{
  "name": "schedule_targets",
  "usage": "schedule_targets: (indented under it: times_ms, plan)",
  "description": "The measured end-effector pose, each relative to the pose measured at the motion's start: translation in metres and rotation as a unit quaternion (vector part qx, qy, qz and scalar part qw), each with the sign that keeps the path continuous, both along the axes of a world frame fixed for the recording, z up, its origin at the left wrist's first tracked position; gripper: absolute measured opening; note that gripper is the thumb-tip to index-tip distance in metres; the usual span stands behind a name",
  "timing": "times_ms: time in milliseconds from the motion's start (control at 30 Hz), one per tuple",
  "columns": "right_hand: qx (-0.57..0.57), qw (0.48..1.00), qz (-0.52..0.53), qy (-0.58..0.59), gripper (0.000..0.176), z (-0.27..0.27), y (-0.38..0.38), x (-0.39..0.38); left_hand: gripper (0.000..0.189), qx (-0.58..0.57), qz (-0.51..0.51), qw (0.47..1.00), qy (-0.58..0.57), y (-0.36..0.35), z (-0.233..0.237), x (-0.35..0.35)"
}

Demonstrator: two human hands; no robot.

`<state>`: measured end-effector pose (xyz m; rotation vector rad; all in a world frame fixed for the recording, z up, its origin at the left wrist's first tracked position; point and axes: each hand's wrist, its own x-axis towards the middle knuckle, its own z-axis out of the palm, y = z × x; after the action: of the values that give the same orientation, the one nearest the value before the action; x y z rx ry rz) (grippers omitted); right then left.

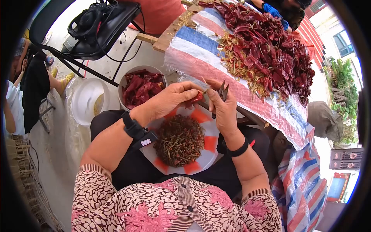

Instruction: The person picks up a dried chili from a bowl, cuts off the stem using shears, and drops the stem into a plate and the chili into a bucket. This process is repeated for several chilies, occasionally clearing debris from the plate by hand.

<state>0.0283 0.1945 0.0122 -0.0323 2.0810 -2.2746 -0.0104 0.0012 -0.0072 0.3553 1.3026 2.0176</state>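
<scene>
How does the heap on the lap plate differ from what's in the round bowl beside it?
The heap on the plate is thin, brownish stems; the bowl holds broad, glossy red chili pieces. The plate is flat, red-and-white, on the lap; the bowl is deep, white, on the ground. Both are round; nearby the left hand pinches a chili, the right hand holds scissors.

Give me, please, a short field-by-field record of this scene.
left hand: pinches a dried red chili
right hand: holds scissors, blades beside the chili
lap: plate heaped with stems
to the left: bowl of red chilies
table: chili pile on striped sheet
far side: a co-worker's blue-gloved hand
</scene>
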Motion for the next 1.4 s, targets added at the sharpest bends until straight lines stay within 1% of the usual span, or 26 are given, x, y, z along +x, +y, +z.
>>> schedule_targets:
  times_ms: [100, 200, 267, 300, 367, 433, 500, 600, 667, 700, 800, 833, 867, 900, 967, 1000, 1033, 1067, 1133, 1167, 1233, 1267, 1300, 1333, 1367, 1400]
  plan:
    - [-0.136, 0.986, -0.069, -0.066, 0.035, -0.01, -0.004, -0.002, 0.029, 0.033, 0.014, 0.999, 0.003, 0.006, -0.004, 0.0]
    - [-0.249, 0.962, -0.023, -0.109, 0.026, -0.011, -0.004, 0.003, 0.029, 0.042, 0.03, 0.999, 0.001, 0.009, -0.007, -0.001]
    - [-0.161, 0.982, -0.012, -0.096, 0.019, -0.008, -0.006, 0.006, 0.029, 0.026, 0.042, 0.999, -0.01, 0.011, -0.004, 0.002]
    - [-0.116, 0.989, -0.006, -0.09, 0.016, -0.007, -0.007, 0.007, 0.03, 0.021, 0.027, 0.999, 0.0, 0.011, -0.003, 0.002]
    - [0.016, 0.998, -0.036, 0.054, 0.013, -0.009, -0.007, 0.007, 0.031, 0.009, -0.002, 1.0, 0.02, 0.009, -0.002, 0.002]
    - [0.148, 0.968, -0.059, 0.195, 0.011, -0.011, -0.005, 0.004, 0.031, -0.018, 0.005, 0.996, 0.089, 0.011, 0.006, 0.009]
    - [0.275, 0.901, -0.076, 0.327, 0.011, -0.011, 0.002, -0.002, 0.03, -0.04, 0.001, 0.989, 0.139, 0.013, 0.006, 0.013]
    - [0.328, 0.876, -0.067, 0.348, 0.012, -0.008, 0.003, 0.0, 0.026, -0.077, -0.026, 0.981, 0.177, 0.012, 0.004, 0.01]
    - [0.363, 0.851, -0.055, 0.376, 0.011, -0.004, 0.002, 0.002, 0.023, -0.118, -0.049, 0.974, 0.188, 0.009, 0.004, 0.01]
    - [0.38, 0.838, -0.049, 0.389, 0.012, -0.003, 0.001, 0.002, 0.022, -0.127, -0.045, 0.97, 0.201, 0.008, 0.005, 0.011]
    - [0.279, 0.908, -0.07, 0.306, 0.019, -0.009, -0.004, -0.001, 0.017, -0.147, -0.026, 0.956, 0.253, 0.008, 0.008, 0.013]
    - [0.192, 0.955, -0.063, 0.218, 0.022, -0.008, -0.006, 0.002, 0.015, -0.15, -0.014, 0.948, 0.28, 0.009, 0.008, 0.013]
    - [0.103, 0.985, -0.054, 0.125, 0.024, -0.005, -0.009, 0.006, 0.013, -0.152, 0.0, 0.94, 0.306, 0.009, 0.007, 0.015]
    - [0.012, 0.998, -0.046, 0.03, 0.027, -0.002, -0.011, 0.009, 0.013, -0.146, 0.016, 0.92, 0.362, 0.009, 0.005, 0.015]
    - [-0.056, 0.995, -0.029, -0.074, 0.028, 0.0, -0.007, 0.006, 0.013, -0.133, 0.047, 0.87, 0.472, 0.009, 0.002, 0.015]
    - [-0.091, 0.988, -0.021, -0.125, 0.029, -0.001, -0.005, 0.004, 0.014, -0.134, 0.039, 0.872, 0.47, 0.009, 0.002, 0.016]
    - [-0.114, 0.986, -0.006, -0.119, 0.028, -0.004, -0.004, -0.001, 0.016, -0.134, 0.029, 0.873, 0.467, 0.011, 0.003, 0.02]
    - [-0.13, 0.986, -0.017, -0.1, 0.028, -0.004, -0.005, 0.0, 0.018, -0.134, 0.02, 0.875, 0.464, 0.012, 0.003, 0.022]
    - [-0.162, 0.985, -0.034, -0.058, 0.029, -0.001, -0.007, 0.002, 0.018, -0.179, 0.012, 0.851, 0.494, 0.008, 0.0, 0.018]
    - [-0.161, 0.986, -0.011, -0.047, 0.025, -0.001, 0.002, 0.002, 0.019, -0.202, 0.007, 0.836, 0.51, 0.004, -0.001, 0.014]
    - [-0.012, 1.0, 0.022, -0.011, 0.02, 0.003, 0.005, 0.005, 0.021, -0.257, 0.017, 0.832, 0.492, -0.01, -0.011, 0.006]
    - [0.066, 0.997, 0.033, 0.01, 0.018, 0.008, 0.009, 0.006, 0.023, -0.279, 0.021, 0.827, 0.487, -0.017, -0.016, 0.001]
    - [0.178, 0.98, 0.089, -0.015, 0.011, 0.015, 0.011, 0.008, 0.025, -0.352, 0.023, 0.788, 0.504, -0.025, -0.018, -0.003]
    - [0.215, 0.964, 0.158, 0.019, 0.011, 0.002, 0.017, 0.007, 0.026, -0.42, 0.028, 0.743, 0.52, -0.033, -0.021, -0.007]
    - [0.252, 0.942, 0.221, 0.003, 0.01, -0.01, 0.024, 0.007, 0.029, -0.454, 0.043, 0.722, 0.52, -0.042, -0.028, -0.01]
    - [0.347, 0.902, 0.255, 0.008, 0.015, -0.013, 0.024, 0.009, 0.031, -0.487, 0.059, 0.699, 0.52, -0.051, -0.036, -0.014]
